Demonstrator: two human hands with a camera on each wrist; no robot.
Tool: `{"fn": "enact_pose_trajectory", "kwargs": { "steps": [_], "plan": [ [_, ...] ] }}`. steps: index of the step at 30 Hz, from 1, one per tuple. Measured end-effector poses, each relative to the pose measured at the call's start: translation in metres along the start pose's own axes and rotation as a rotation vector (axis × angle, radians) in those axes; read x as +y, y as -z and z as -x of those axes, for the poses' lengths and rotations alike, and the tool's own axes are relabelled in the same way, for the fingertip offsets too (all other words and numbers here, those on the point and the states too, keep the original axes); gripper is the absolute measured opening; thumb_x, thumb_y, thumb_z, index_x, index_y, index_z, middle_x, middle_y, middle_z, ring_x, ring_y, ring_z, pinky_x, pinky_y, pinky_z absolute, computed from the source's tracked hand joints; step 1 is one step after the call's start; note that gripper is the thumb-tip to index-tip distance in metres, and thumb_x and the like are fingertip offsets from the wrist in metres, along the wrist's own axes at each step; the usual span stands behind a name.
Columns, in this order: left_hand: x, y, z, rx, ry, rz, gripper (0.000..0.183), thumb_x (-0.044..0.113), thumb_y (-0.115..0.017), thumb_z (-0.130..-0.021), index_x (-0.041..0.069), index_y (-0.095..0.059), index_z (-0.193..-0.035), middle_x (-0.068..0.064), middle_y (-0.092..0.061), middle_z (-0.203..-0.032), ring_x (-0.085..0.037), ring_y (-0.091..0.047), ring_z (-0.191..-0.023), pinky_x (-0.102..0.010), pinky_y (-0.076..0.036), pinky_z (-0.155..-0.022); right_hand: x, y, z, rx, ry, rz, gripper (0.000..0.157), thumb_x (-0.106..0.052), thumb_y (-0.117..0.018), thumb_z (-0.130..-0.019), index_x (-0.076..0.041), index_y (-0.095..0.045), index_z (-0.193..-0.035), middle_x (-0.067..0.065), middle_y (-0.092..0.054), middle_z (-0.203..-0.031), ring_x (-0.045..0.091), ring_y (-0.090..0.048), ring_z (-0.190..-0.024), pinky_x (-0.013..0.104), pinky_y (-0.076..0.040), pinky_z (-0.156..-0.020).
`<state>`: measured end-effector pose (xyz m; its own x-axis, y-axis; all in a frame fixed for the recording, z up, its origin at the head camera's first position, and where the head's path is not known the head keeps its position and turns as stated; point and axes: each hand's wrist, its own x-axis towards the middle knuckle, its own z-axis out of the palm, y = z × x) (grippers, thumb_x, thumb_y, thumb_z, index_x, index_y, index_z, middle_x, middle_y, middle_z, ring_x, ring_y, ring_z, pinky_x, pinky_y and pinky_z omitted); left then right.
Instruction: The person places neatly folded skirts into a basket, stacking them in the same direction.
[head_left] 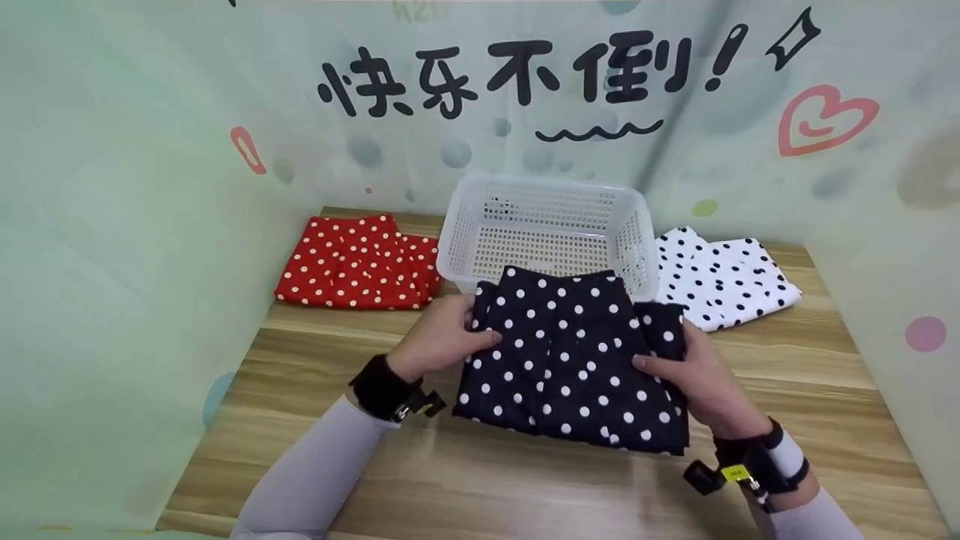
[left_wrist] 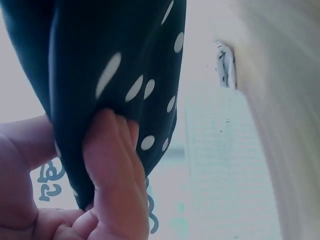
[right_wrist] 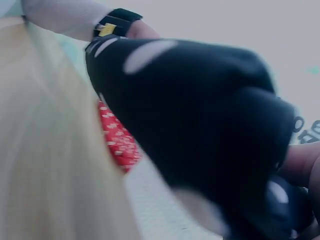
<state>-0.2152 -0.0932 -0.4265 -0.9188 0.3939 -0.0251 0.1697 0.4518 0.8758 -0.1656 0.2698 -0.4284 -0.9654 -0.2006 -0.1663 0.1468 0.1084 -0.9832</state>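
Observation:
A folded black garment with white polka dots (head_left: 562, 360) is held up off the table between my two hands. My left hand (head_left: 448, 337) pinches its left edge, thumb on the front face and fingers behind; in the left wrist view the fingers (left_wrist: 115, 170) lie along the cloth. On the opposite edge my right hand (head_left: 705, 379) grips the fold, with its thumb on the front. The right wrist view is mostly filled by the dark cloth (right_wrist: 200, 110), which hides most of that hand. What kind of garment it is, I cannot tell.
Behind the black garment stands a white perforated plastic basket (head_left: 544, 187), partly covered by it. A folded red garment with white dots (head_left: 352, 262) lies left of the basket, a folded white one with black dots (head_left: 727, 281) right. Printed cloth walls (head_left: 480, 120) enclose the wooden table (head_left: 300, 375).

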Motion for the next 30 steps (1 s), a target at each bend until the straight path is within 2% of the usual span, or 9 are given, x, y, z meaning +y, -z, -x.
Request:
{"fn": "enact_pose_trajectory", "kwargs": {
  "steps": [6,10,13,17,21,27,30],
  "plan": [
    [0.002,0.0,-0.021,0.153,-0.018,0.074,0.032,0.018,-0.078,-0.09,0.003,-0.071,-0.118,-0.007,-0.079,-0.099,-0.016,-0.075,-0.084,-0.03,-0.064,-0.075,-0.011,0.005,-0.032,0.042,-0.002,0.015,0.063,-0.002,-0.074,-0.095,-0.002,-0.041,-0.148,0.001,-0.069,-0.118,0.017,-0.075,-0.099,0.035,-0.066,-0.086],
    [-0.001,0.004,-0.036,0.295,-0.021,0.073,0.022,0.018,-0.077,-0.089,0.003,-0.072,-0.104,-0.001,-0.072,-0.081,-0.013,-0.066,-0.072,-0.025,-0.058,-0.065,-0.017,0.005,-0.054,0.055,-0.015,-0.018,0.063,-0.005,-0.075,-0.095,-0.005,-0.042,-0.149,0.001,-0.069,-0.118,0.016,-0.075,-0.1,0.035,-0.065,-0.088],
    [-0.003,0.007,-0.046,0.376,-0.018,0.062,0.016,0.017,-0.078,-0.088,0.005,-0.071,-0.094,0.003,-0.064,-0.072,-0.011,-0.059,-0.067,-0.023,-0.051,-0.06,-0.021,0.005,-0.069,0.08,0.01,-0.03,0.061,-0.006,-0.076,-0.095,-0.007,-0.045,-0.147,0.001,-0.068,-0.119,0.015,-0.075,-0.099,0.034,-0.065,-0.087],
    [-0.004,0.008,-0.057,0.409,-0.007,0.019,0.017,0.021,-0.079,-0.09,0.008,-0.067,-0.089,0.005,-0.061,-0.071,-0.011,-0.057,-0.066,-0.023,-0.049,-0.059,-0.028,0.008,-0.082,0.124,0.044,-0.038,0.056,-0.003,-0.077,-0.093,-0.012,-0.047,-0.139,0.003,-0.065,-0.122,0.015,-0.074,-0.098,0.032,-0.065,-0.085],
    [-0.002,0.01,-0.067,0.437,0.005,-0.031,0.019,0.023,-0.078,-0.092,0.008,-0.066,-0.092,0.002,-0.061,-0.075,-0.013,-0.057,-0.07,-0.024,-0.048,-0.06,-0.034,0.011,-0.092,0.109,0.055,-0.088,0.062,0.0,-0.078,-0.091,-0.019,-0.044,-0.138,0.005,-0.062,-0.127,0.016,-0.073,-0.101,0.033,-0.065,-0.087],
    [0.002,0.019,-0.081,0.562,0.0,-0.018,0.019,0.02,-0.078,-0.093,0.005,-0.067,-0.093,0.001,-0.057,-0.072,-0.015,-0.053,-0.068,-0.025,-0.044,-0.061,-0.038,0.014,-0.104,0.045,0.078,-0.235,0.079,0.014,-0.07,-0.088,-0.023,-0.038,-0.15,0.003,-0.068,-0.123,0.019,-0.073,-0.103,0.036,-0.065,-0.087],
    [0.003,0.021,-0.09,0.604,-0.001,-0.014,0.019,0.02,-0.078,-0.093,0.004,-0.068,-0.097,0.001,-0.057,-0.072,-0.015,-0.053,-0.069,-0.026,-0.043,-0.064,-0.039,0.016,-0.11,0.05,0.094,-0.251,0.089,0.018,-0.068,-0.088,-0.022,-0.031,-0.159,0.003,-0.071,-0.117,0.018,-0.074,-0.1,0.035,-0.066,-0.085]
  ]
}}
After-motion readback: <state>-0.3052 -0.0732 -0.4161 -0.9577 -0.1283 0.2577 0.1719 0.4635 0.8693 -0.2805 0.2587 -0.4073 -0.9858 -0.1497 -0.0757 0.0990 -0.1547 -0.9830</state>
